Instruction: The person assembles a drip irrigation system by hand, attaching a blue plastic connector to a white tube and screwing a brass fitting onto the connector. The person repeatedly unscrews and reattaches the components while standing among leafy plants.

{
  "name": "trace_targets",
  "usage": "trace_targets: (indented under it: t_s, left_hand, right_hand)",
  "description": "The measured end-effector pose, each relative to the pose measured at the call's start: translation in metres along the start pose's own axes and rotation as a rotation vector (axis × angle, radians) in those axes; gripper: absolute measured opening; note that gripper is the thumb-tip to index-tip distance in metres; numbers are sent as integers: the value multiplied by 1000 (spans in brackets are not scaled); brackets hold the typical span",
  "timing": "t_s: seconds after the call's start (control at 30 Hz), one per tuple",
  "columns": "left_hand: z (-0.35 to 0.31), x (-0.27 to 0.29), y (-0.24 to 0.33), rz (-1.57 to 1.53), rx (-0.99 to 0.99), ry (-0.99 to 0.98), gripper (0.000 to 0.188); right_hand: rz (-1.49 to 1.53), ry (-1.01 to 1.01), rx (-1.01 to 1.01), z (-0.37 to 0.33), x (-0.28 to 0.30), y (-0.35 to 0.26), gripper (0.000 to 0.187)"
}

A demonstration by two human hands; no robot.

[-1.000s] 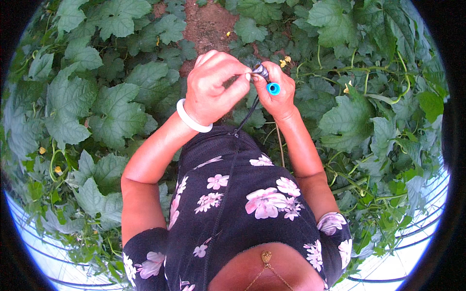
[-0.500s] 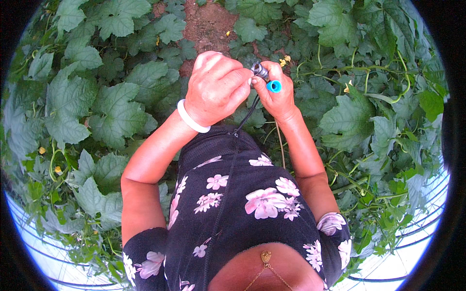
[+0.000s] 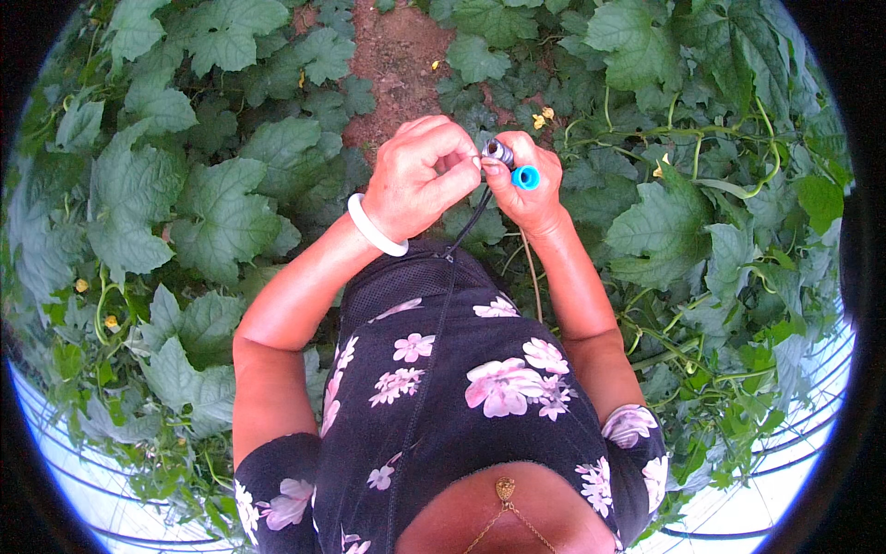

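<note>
Small dark tube thing [image 3: 496, 150] with a bright blue cap [image 3: 526, 177] is what both hands are busy with, up near the middle of the scene just past the body. Closest in there's a black dress with pink flowers [image 3: 480, 388], and a thin black cord [image 3: 466, 231] runs up from it to the tube. Left hand [image 3: 420, 175], with a white bangle [image 3: 374, 228] on the wrist, is curled tight, fingertips pinching at the tube's top end. Right hand [image 3: 531, 185] is wrapped around the tube with the blue cap sticking out to the right between its fingers. Honestly the fingers cover most of it, so I can only guess the long axis: looks like it runs from upper left down to lower right, dark end pointing far-left, blue end near-right. Around the hands it's all big green vine leaves [image 3: 212, 212] on both sides, with a few tiny yellow flowers [image 3: 540, 118] just beyond the right hand. Farther off, a strip of bare reddish soil [image 3: 397, 55] runs away between the plants.
</note>
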State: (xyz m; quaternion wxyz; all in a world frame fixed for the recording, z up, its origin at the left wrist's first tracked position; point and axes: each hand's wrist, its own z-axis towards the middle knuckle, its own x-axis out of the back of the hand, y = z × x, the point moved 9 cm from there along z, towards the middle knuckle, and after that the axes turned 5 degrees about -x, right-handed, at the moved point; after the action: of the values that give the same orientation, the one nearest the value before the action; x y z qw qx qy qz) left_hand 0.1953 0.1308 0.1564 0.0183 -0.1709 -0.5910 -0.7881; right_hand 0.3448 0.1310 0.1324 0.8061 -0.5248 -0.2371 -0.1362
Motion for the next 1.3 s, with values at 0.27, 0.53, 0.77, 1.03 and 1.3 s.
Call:
trace_targets:
  t_s: [0.27, 0.53, 0.77, 1.03, 1.3]
  left_hand:
    - [-15, -30, -64, -421, 390, 13, 15]
    - [-119, -72, -174, -218, 1026, -545, 66]
    - [-35, -99, -91, -1302, 839, -15, 48]
    - [-15, -93, -135, -1176, 868, 366, 15]
    - [9, -60, -127, -911, 618, 485, 11]
  right_hand:
    - [-78, 76, 55, -2, 3, -6, 27]
    - [149, 312, -179, 25, 42, 16, 24]
    - [183, 389, -224, 17, 20, 35, 25]
    - [126, 493, -238, 3, 11, 38, 22]
    - [671, 534, -515, -12, -4, 77, 18]
